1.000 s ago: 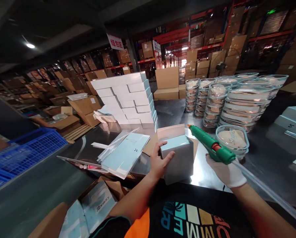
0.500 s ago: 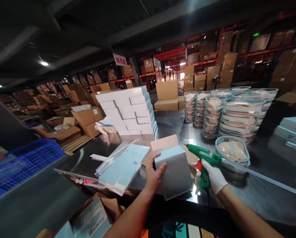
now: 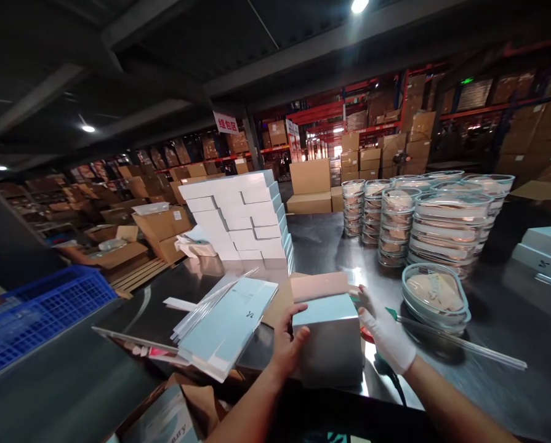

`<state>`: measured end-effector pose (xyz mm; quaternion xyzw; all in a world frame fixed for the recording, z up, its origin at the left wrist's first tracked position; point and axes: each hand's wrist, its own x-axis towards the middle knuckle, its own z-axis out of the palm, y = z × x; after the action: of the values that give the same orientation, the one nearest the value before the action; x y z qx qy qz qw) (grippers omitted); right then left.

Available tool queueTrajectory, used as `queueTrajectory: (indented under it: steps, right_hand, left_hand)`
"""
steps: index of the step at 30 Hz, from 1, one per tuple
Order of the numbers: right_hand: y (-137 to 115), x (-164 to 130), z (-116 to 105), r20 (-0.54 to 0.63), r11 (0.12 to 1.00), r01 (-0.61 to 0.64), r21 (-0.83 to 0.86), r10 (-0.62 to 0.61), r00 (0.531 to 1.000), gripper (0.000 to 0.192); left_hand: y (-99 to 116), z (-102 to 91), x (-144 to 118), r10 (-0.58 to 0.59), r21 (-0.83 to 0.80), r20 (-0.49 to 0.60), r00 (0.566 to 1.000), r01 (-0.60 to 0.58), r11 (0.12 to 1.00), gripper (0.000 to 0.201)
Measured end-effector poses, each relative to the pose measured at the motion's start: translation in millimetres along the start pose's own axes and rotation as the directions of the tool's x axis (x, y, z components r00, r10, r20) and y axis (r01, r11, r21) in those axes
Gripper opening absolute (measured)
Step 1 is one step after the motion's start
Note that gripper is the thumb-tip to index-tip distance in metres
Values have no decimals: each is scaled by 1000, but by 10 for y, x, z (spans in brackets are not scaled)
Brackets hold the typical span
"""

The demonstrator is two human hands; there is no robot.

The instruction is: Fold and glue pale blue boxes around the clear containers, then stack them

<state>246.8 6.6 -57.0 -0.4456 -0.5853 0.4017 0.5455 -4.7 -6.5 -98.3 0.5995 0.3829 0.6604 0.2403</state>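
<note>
Both hands gripped the box (image 3: 331,344) from its sides.
Left hand (image 3: 288,347) bare, fingers wrapped on left edge; gloved right hand (image 3: 386,335) pressed flat on right side. Box stood on desk (image 3: 487,381) edge, flap (image 3: 320,285) open, beside flat sleeves (image 3: 226,323).

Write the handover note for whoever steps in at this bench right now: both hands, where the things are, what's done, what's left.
Left hand: bare, gripping the left side of the pale blue box.
Right hand: white glove, pressed against the box's right side; glue gun mostly hidden beneath it.
Box stands at the steel table's near edge, tan flap up behind it.
Done: box formed.
Left: flap not yet closed.
</note>
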Motion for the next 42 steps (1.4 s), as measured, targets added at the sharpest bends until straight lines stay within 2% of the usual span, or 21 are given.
queueTrajectory:
  steps: [2,4,6,8,10,12,13,15,18,21,24,27,29,32,35,38,42]
  right_hand:
    - [-115,15,221,145,996,33,83,-45,988,70]
    - [-152,41,304,196,995,56,85,-72,978,68]
    - [-105,68,256,212,993,111,41,-118,970,66]
    - [-3,90,137,248,979,204,-10,-195,949,67]
    - [105,95,15,286,948,314,-44,-289,914,69]
    - [167,76,-66,319,909,413,-59,-375,870,60]
    - [172,57,-86,341,889,453,-58,-409,846,50]
    - [136,17,-95,405,854,517,-53,-455,793,31]
    - [37,-11,-73,468,792,610,-36,-526,710,32]
    - [-23,8,-50,464,742,670,-20,-587,664,38]
    - [-37,18,-29,456,726,688,-6,-610,648,38]
    - [-47,-11,-9,480,752,660,3,-580,659,35]
    - [-60,-34,2,484,790,614,-7,-535,693,32]
    - [-80,-35,16,485,843,536,-38,-454,748,28]
    - [-97,-6,24,502,868,494,-61,-401,766,27]
    - [-117,11,22,519,853,518,-60,-417,746,27]
    - [-135,13,23,531,807,589,-39,-482,696,32]
  left_hand:
    - [-21,-18,-10,36,-11,44,998,-35,999,64]
    - [-41,-42,-21,60,-5,75,995,-60,998,58]
    - [-57,-53,-28,86,-9,77,993,-85,996,52]
    - [-63,-44,-20,102,-74,25,994,-100,992,49]
    - [-51,-31,18,127,-176,-24,992,-129,976,50]
    - [-16,-41,84,212,-218,8,977,-206,954,46]
    - [10,-57,122,281,-203,61,958,-264,943,41]
    - [72,-106,194,410,-149,188,892,-387,910,29]
    - [151,-174,259,493,-131,325,807,-478,869,26]
    - [172,-221,281,500,-140,367,785,-485,863,27]
    - [173,-279,311,498,-150,403,768,-481,864,36]
    - [239,-337,357,367,-90,446,816,-367,926,70]
    - [306,-349,393,271,-26,492,827,-297,955,82]
    - [348,-321,449,274,-13,547,791,-319,948,72]
    - [305,-281,482,353,-36,519,779,-393,919,62]
    - [269,-268,488,419,-53,515,748,-460,886,54]
    - [268,-283,498,481,-97,523,704,-511,854,43]
